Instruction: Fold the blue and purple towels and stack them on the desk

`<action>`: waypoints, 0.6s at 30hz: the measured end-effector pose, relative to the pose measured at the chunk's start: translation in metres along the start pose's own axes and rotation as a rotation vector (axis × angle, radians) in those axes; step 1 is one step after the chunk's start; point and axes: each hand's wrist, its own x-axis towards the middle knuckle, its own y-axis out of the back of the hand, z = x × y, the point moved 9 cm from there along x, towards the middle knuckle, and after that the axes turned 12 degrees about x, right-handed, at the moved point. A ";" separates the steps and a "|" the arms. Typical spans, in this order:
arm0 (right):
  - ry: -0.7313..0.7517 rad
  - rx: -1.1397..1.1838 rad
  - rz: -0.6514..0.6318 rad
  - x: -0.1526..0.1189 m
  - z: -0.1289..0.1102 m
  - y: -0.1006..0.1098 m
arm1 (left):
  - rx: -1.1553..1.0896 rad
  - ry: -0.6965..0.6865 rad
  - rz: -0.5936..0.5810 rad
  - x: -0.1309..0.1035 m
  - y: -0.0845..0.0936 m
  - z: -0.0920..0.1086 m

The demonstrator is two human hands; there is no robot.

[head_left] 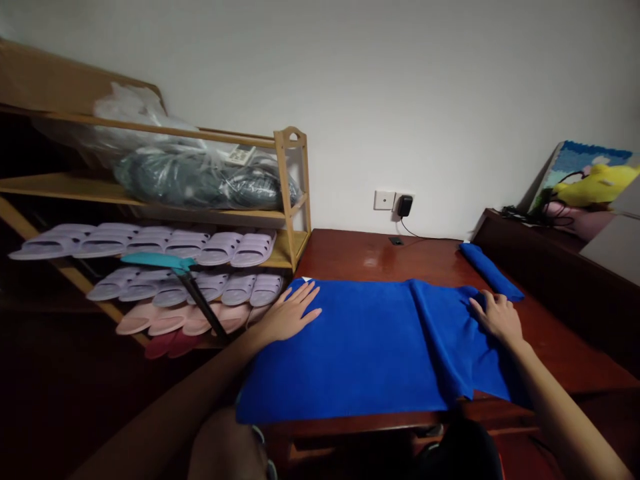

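Blue cloth (360,347) spread on reddish-brown wooden surface (350,257), lower centre of frame, between and beneath both hands. Left part flat; long fold and creases toward right; near edge hangs over. Left hand (293,313): palm down, fingers spread, on far left corner. Right hand (500,317): fingers curled, touching bunched right end.
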 end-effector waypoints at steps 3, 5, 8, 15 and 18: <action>-0.021 0.106 0.014 -0.016 0.026 0.005 | 0.022 0.009 0.073 -0.005 0.009 -0.007; 0.008 0.158 -0.013 -0.038 0.041 0.002 | 0.033 0.013 0.136 -0.010 0.018 -0.006; 0.111 0.210 -0.055 -0.082 0.052 -0.003 | 0.011 0.010 0.183 -0.017 0.024 0.000; 0.252 0.190 -0.293 -0.124 0.069 -0.018 | -0.012 -0.018 0.064 -0.016 0.003 0.003; 0.194 0.208 -0.375 -0.109 0.100 -0.014 | -0.014 -0.035 0.070 -0.015 0.001 0.000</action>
